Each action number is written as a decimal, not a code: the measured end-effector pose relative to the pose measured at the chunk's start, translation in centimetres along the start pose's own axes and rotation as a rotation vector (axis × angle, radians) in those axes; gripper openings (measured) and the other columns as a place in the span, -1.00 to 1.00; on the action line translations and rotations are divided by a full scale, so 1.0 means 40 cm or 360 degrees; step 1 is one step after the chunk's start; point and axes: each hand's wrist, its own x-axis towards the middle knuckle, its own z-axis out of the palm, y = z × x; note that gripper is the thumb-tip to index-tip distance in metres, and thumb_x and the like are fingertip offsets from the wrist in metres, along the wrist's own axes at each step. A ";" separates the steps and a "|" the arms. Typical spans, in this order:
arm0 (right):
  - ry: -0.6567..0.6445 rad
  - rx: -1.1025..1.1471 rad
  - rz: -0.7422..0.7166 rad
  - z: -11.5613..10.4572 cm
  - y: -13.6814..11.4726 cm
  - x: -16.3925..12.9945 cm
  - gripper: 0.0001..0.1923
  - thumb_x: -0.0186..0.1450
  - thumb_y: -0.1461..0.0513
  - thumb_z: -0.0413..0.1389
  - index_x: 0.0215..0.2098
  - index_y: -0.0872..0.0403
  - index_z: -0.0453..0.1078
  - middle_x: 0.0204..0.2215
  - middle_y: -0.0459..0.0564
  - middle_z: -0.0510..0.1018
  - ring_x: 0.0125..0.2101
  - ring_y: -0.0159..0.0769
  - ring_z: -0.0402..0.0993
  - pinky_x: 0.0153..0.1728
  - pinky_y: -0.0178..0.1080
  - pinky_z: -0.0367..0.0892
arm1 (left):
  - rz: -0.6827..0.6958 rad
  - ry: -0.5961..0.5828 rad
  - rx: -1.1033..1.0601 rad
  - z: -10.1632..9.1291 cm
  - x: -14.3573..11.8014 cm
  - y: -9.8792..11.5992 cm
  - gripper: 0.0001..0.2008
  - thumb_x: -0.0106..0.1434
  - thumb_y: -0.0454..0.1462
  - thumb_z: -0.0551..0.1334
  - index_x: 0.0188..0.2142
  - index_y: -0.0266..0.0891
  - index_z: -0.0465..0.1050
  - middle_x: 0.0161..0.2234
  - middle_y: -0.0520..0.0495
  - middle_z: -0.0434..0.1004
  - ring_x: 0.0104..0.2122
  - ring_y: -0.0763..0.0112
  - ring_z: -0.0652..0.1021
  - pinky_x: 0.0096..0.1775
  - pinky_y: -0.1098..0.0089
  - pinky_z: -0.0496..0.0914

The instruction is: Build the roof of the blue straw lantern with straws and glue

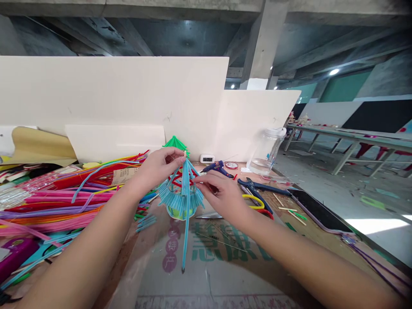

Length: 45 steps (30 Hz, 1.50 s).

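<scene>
Where the white partition boards [112,90] stand along the far edge, we see the surface [225,274] closed off at the back, while its right edge drops to open floor [354,193]. On the left, a wide heap of coloured pipe cleaners [58,201] crowds the surface almost up to the left forearm. The near middle, covered by printed cardboard, lies bare and gives the most open room. To the right lie a dark phone [317,210] near the edge, blue pliers [257,189], a blue glue gun [217,167] and a clear jar [267,150] further back.

In the centre stands the blue straw pavilion model [180,195], upright on the cardboard, between both hands. Our left hand [161,165] pinches the model's top, its grip closed on the thin tip there. Our right hand [222,193] touches the model's right side, fingers pinching a straw at the roof edge. One long blue straw [186,231] hangs down from the roof toward us, its end near the cardboard.
</scene>
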 end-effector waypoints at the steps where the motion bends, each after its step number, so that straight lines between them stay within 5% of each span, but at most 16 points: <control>1: -0.0003 -0.0043 -0.0062 -0.001 0.001 0.000 -0.82 0.36 0.22 0.05 -0.20 0.05 0.50 -0.36 -0.02 0.52 -0.40 -0.37 0.39 -0.39 -0.31 0.22 | 0.0002 0.0000 0.0004 0.001 0.000 0.000 -0.64 0.27 -0.01 0.14 -0.17 -0.22 0.49 -0.31 -0.02 0.55 -0.34 0.34 0.51 -0.30 0.38 0.34; 18: -0.0071 -0.0153 -0.0204 0.000 -0.002 -0.007 -0.88 0.35 0.24 0.07 -0.24 0.05 0.46 -0.39 -0.06 0.51 -0.38 -0.37 0.38 -0.35 -0.30 0.19 | 0.0060 -0.0016 0.0099 0.011 -0.010 0.032 -0.65 0.29 -0.03 0.13 -0.13 -0.19 0.50 -0.26 -0.03 0.57 -0.29 0.33 0.52 -0.25 0.35 0.36; 24: 0.0044 0.0135 0.0235 -0.012 0.006 0.003 -0.88 0.37 0.20 0.01 -0.24 0.04 0.36 -0.44 -0.12 0.46 -0.48 -0.42 0.31 -0.45 -0.33 0.17 | 0.0041 -0.0021 0.0053 0.005 -0.007 0.022 -0.65 0.28 -0.04 0.13 -0.13 -0.21 0.50 -0.30 -0.03 0.56 -0.32 0.34 0.51 -0.30 0.37 0.35; 30: 0.0054 0.0294 0.0481 -0.024 0.063 0.034 -0.86 0.33 0.15 0.04 -0.25 0.06 0.33 -0.48 -0.15 0.40 -0.48 -0.42 0.28 -0.47 -0.34 0.17 | -0.0034 -0.0014 -0.0013 0.005 -0.002 0.002 -0.65 0.28 -0.08 0.13 -0.08 -0.20 0.50 -0.19 -0.06 0.59 -0.24 0.29 0.54 -0.22 0.33 0.39; 36: 0.0027 0.0302 0.0523 0.043 0.149 -0.009 -0.79 0.35 0.10 -0.02 -0.14 0.05 0.28 -0.34 -0.06 0.45 -0.38 -0.35 0.36 -0.37 -0.29 0.27 | -0.0009 -0.0002 0.0077 -0.003 -0.001 -0.006 -0.63 0.27 -0.12 0.14 0.02 -0.17 0.42 -0.28 -0.03 0.57 -0.31 0.32 0.53 -0.26 0.35 0.38; 41: 0.0086 0.0176 0.0550 0.099 0.216 -0.054 -0.82 0.36 0.14 -0.09 -0.25 0.07 0.25 -0.35 -0.01 0.42 -0.36 -0.30 0.35 -0.29 -0.23 0.30 | -0.0008 0.0154 0.0470 -0.030 -0.012 0.036 -0.74 0.25 -0.13 0.13 -0.17 -0.20 0.48 -0.30 -0.04 0.57 -0.35 0.32 0.51 -0.33 0.36 0.33; 45: -0.0038 0.0099 0.0523 0.110 0.228 -0.062 -0.82 0.36 0.20 -0.09 -0.21 0.10 0.29 -0.29 0.03 0.48 -0.28 -0.25 0.39 -0.22 -0.18 0.30 | 0.0018 0.0067 0.0698 -0.053 -0.042 0.073 -0.77 0.27 -0.14 0.12 -0.28 -0.17 0.52 -0.33 -0.03 0.57 -0.34 0.29 0.51 -0.33 0.34 0.31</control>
